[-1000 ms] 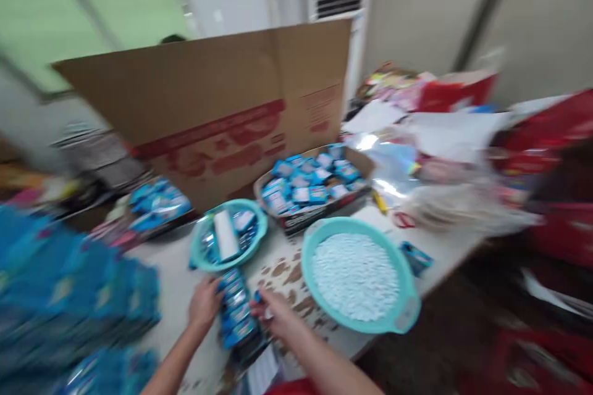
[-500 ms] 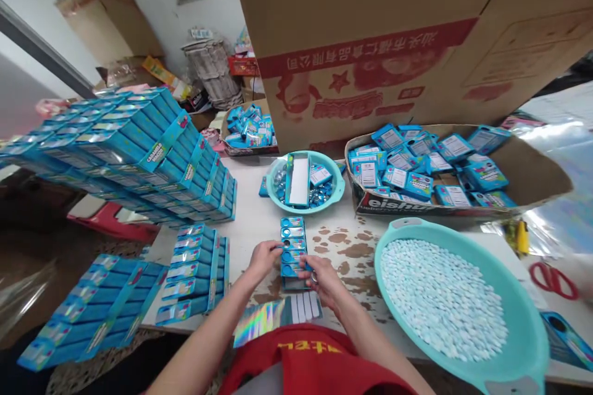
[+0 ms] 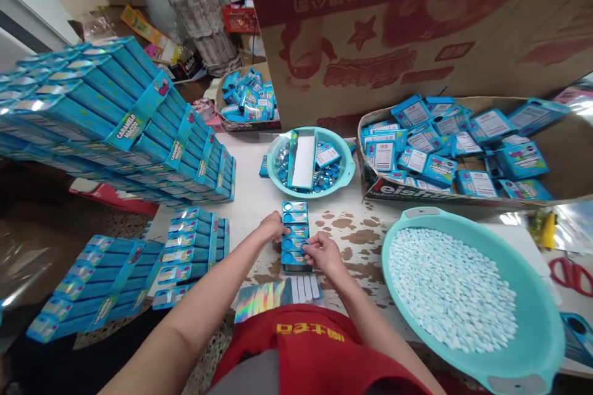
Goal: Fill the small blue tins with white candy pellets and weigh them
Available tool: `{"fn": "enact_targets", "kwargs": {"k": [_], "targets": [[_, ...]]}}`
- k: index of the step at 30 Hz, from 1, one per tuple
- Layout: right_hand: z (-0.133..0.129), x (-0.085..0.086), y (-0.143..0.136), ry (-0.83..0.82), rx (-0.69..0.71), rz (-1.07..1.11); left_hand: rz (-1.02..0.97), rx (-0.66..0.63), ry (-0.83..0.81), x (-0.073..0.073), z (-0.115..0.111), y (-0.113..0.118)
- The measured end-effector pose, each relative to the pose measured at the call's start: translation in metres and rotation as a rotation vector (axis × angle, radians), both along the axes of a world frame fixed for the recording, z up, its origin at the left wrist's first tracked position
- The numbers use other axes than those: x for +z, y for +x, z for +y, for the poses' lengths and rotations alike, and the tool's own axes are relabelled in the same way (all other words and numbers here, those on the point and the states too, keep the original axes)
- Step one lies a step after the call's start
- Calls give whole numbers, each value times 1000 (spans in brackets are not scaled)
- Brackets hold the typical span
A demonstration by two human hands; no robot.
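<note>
A column of several small blue boxes (image 3: pixel 295 217) stands in a tray on the white table in front of me, some with round openings on top. My left hand (image 3: pixel 274 226) is at the column's left side, its fingers closed against the boxes; what they pinch is hidden. From the right, my right hand (image 3: pixel 320 251) touches the lower boxes with thumb and forefinger pressed together, too small a spot to tell what is held. Beyond the column sits a turquoise bowl (image 3: pixel 346 180) with shiny round pieces and an open blue box (image 3: pixel 303 160).
At the left rise tall stacks of blue boxes (image 3: pixel 152 129), with smaller rows (image 3: pixel 189 247) below. A turquoise basin (image 3: pixel 532 296) of pale candies stands right, behind it a carton (image 3: pixel 445 196) of blue boxes. Red scissors (image 3: pixel 572 276) lie far right. Silvery sheets (image 3: pixel 262 301) lie nearest me.
The view has shifted and tipped down. My left hand has moved up along the column with its fingers further over the boxes. My right thumb and forefinger have come together at the column's right edge.
</note>
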State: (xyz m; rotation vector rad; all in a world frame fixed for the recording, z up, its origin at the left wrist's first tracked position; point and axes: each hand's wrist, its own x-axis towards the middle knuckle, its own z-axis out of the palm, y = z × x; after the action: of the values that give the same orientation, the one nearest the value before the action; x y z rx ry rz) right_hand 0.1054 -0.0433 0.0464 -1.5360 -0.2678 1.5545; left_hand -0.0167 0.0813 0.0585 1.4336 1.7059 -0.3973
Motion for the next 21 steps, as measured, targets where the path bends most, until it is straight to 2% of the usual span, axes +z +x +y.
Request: {"fn": "enact_targets", "kwargs": {"k": [6,10,13,16,17,19,21], "targets": [[13,-3,2,12,49,-30,81,6,-10,-11,7,14],[14,1,9,21,43,-65,50,5,-15,-3,7,12],[14,3,15,49,62,-119,-40,-12,-17,6,5,-1],[20,7,18,92,141,-230,-155,-28,119,13,0,-18],[24,8,18,106,178,-288,-177,-71,217,14,-3,-22],[36,10,14,133,274,-427,-171,-234,415,15,-9,-26],[49,11,7,153,391,-577,-101,-422,498,15,-15,-24]]}}
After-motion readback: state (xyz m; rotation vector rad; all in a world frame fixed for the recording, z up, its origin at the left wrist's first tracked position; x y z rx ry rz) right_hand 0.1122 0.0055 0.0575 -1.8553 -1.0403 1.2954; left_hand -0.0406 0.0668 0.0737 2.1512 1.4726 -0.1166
